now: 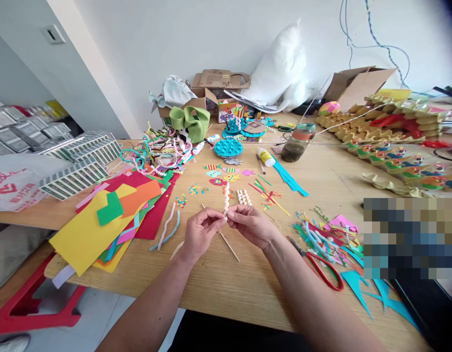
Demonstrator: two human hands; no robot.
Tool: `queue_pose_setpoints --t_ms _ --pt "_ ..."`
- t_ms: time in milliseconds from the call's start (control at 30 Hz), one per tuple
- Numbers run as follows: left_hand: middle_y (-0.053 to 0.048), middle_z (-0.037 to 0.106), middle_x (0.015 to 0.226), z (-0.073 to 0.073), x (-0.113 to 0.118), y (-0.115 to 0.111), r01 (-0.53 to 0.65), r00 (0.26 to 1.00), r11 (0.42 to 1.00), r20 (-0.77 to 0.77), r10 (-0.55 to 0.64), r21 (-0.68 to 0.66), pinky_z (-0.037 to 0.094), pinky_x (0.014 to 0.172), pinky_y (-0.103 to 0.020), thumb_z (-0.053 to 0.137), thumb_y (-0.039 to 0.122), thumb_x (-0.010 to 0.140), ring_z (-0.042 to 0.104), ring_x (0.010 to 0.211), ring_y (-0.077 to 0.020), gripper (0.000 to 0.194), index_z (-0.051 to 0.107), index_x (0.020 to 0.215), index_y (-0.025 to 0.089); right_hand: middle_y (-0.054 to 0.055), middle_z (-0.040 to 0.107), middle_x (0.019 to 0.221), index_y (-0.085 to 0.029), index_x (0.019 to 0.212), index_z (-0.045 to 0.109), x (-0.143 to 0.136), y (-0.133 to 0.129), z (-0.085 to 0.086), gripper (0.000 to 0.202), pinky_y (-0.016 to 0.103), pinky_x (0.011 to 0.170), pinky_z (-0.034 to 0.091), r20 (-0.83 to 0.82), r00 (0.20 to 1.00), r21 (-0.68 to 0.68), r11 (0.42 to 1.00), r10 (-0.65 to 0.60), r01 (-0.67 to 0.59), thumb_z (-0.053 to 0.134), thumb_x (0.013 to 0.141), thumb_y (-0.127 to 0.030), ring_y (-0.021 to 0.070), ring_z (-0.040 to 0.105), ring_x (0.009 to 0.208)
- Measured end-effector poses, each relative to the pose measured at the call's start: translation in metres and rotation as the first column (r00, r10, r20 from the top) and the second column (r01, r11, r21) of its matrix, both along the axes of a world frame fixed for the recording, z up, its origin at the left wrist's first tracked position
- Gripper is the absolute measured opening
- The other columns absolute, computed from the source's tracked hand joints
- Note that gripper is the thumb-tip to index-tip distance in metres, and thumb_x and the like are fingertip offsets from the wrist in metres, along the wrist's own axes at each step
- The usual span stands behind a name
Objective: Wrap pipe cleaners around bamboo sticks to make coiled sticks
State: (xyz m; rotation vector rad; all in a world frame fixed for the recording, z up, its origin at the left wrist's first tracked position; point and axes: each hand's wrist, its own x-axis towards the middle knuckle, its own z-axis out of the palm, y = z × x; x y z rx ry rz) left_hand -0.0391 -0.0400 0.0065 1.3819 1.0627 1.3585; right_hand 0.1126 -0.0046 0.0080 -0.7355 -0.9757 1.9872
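Note:
A white coiled pipe cleaner (pixel 226 194) stands upright between my hands, over the middle of the table. My left hand (pixel 202 232) pinches its lower end between thumb and forefinger. Right beside it, my right hand (pixel 252 226) grips the same end, fingertips almost touching the left ones. Several similar white coils (pixel 244 197) lie side by side just behind my right hand. A thin wooden stick (pixel 229 246) lies on the table, partly hidden under my left hand. Pink (pixel 166 227) and blue (pixel 173 233) pipe cleaners lie left of my left hand, with another pale strand partly covered by it.
Colourful paper fish (pixel 231 178) and a blue scalloped disc (pixel 228 148) lie ahead. Coloured sheets (pixel 82 234) fill the left. Glue (pixel 266 157), a jar (pixel 298 142), red-handled scissors (pixel 323 269) and scraps are rightward. Egg trays (pixel 380 115) stand far right.

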Motion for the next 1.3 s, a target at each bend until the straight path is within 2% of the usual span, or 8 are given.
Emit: queue_pose_setpoints --t_ms 133,333,633,967,1100,1300 --pt "0.002 0.056 0.063 -0.001 0.001 0.001 0.019 0.999 1.0 0.042 -0.019 -0.012 0.043 0.049 -0.02 0.066 0.024 0.072 0.05 0.053 -0.0078 0.01 0.061 0.075 0.016 -0.002 0.056 0.061 -0.015 0.068 0.067 0.0 0.0 -0.002 0.016 0.023 0.054 0.029 -0.012 1.0 0.012 1.0 0.006 -0.006 0.077 0.062 -0.026 0.0067 0.043 0.055" --pt "0.0 0.059 0.07 0.001 0.0 0.0 0.006 0.999 1.0 0.039 -0.007 0.02 0.044 0.05 -0.019 0.066 0.021 0.072 0.053 0.057 -0.008 0.008 0.061 0.075 0.016 -0.002 0.054 0.06 -0.016 0.07 0.066 -0.002 -0.002 -0.001 0.015 0.024 0.055 0.028 -0.024 0.999 0.039 0.999 0.023 -0.022 0.075 0.066 -0.027 0.0078 0.042 0.056" --pt "0.0 0.058 0.072 -0.002 0.001 -0.001 -0.027 1.0 0.993 0.011 0.026 0.114 0.044 0.057 -0.021 0.063 0.019 0.075 0.053 0.061 -0.0086 0.005 0.06 0.078 0.016 -0.002 0.052 0.06 -0.015 0.068 0.064 -0.01 -0.006 0.0 0.018 0.023 0.055 0.028 -0.099 0.995 -0.007 1.0 0.021 -0.022 0.075 0.065 -0.028 0.0077 0.041 0.056" --pt "-0.001 0.058 0.074 -0.004 0.001 -0.002 -0.066 0.998 0.988 -0.013 0.068 0.14 0.045 0.059 -0.022 0.062 0.02 0.076 0.054 0.064 -0.0099 0.005 0.06 0.077 0.016 -0.002 0.051 0.057 -0.015 0.065 0.063 -0.011 -0.009 0.0 0.02 0.023 0.056 0.029 -0.108 0.994 -0.023 0.999 0.025 -0.028 0.075 0.065 -0.03 0.008 0.042 0.056" --pt "0.0 0.057 0.073 -0.006 0.001 -0.001 -0.068 0.998 0.989 -0.006 0.069 0.132 0.045 0.059 -0.022 0.063 0.02 0.076 0.053 0.062 -0.0091 0.006 0.059 0.078 0.016 -0.002 0.05 0.056 -0.015 0.065 0.063 -0.013 -0.009 -0.001 0.02 0.024 0.055 0.028 -0.089 0.996 -0.014 1.0 0.002 -0.003 0.075 0.065 -0.031 0.0081 0.04 0.055" --pt "0.0 0.059 0.074 -0.005 0.003 0.001 -0.069 0.997 0.995 0.03 0.067 0.076 0.046 0.06 -0.021 0.065 0.022 0.073 0.056 0.066 -0.0099 0.012 0.059 0.082 0.017 -0.002 0.052 0.06 -0.015 0.064 0.063 -0.018 -0.008 -0.005 0.021 0.024 0.055 0.027 -0.084 0.99 -0.045 0.993 -0.116 0.112 0.077 0.062 -0.03 0.0077 0.039 0.056"
